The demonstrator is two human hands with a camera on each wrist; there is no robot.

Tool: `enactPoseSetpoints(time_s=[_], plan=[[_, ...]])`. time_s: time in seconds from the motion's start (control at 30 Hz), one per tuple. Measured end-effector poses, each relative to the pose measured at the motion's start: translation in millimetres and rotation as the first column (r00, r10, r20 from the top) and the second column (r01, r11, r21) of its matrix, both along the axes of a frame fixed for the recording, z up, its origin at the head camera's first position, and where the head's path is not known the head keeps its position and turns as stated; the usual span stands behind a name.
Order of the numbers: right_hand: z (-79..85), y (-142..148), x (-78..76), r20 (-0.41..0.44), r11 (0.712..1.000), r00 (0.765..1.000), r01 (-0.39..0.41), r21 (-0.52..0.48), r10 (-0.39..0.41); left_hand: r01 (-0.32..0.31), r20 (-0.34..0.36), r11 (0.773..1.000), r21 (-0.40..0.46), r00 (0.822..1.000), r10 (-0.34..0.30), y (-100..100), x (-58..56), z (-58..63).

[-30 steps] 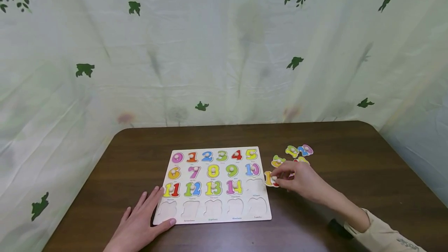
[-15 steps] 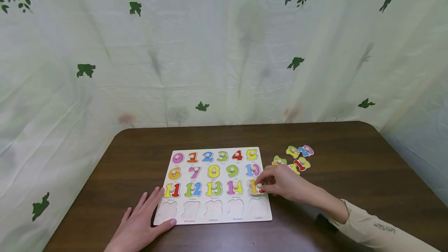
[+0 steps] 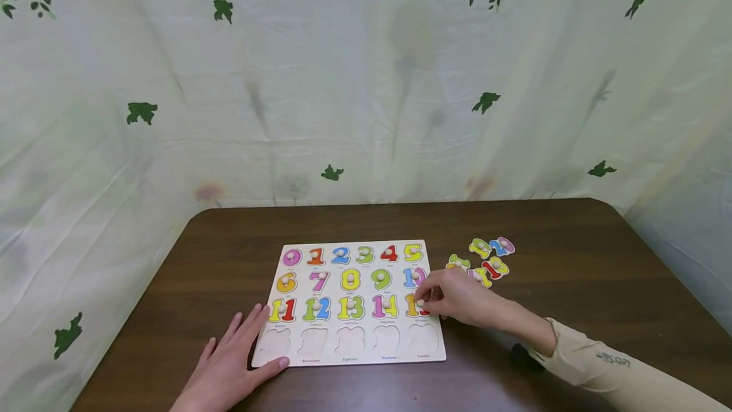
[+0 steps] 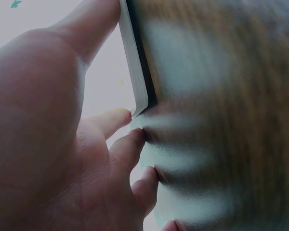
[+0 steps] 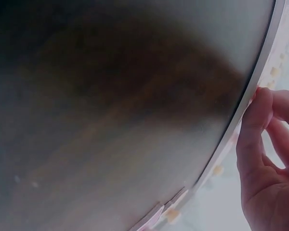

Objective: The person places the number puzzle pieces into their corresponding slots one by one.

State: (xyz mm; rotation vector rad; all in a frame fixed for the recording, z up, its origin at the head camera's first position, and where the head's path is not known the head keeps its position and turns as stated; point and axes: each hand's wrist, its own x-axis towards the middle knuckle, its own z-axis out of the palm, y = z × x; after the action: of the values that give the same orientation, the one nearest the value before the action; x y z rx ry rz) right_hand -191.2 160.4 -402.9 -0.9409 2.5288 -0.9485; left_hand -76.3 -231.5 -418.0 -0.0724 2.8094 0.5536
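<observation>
A white number puzzle board (image 3: 349, 353) lies on the table, with pegged number pieces 0 to 14 seated in its upper rows. My right hand (image 3: 460, 297) pinches the knob of the number 15 puzzle piece (image 3: 412, 305) at the right end of the third row; the fingers cover part of its 5. In the right wrist view, the thumb and fingertips of my right hand (image 5: 269, 149) meet close over the board's edge. My left hand (image 3: 225, 361) rests at the board's lower left corner with fingers spread. In the left wrist view, the thumb (image 4: 94, 29) lies along the board's edge.
Several loose number pieces (image 3: 494, 267) lie on the brown table (image 3: 549, 227) right of the board, just beyond my right hand. The board's bottom row has bare recesses (image 3: 350, 339). A pale curtain (image 3: 366, 81) with leaf and bird prints hangs behind the table.
My right hand has carried the 15 piece left from the table onto the board, to the third row's last recess. My left hand has stayed at the corner.
</observation>
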Motion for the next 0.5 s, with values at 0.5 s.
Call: enactPoseSetpoints(time_s=[0.5], plan=[[14.7,25.0,4.0,0.096,0.99,0.991,0.101,-0.101,-0.092,0.002,0.006,1.0,-0.008,1.0,-0.002,0.2,-0.1,0.6]])
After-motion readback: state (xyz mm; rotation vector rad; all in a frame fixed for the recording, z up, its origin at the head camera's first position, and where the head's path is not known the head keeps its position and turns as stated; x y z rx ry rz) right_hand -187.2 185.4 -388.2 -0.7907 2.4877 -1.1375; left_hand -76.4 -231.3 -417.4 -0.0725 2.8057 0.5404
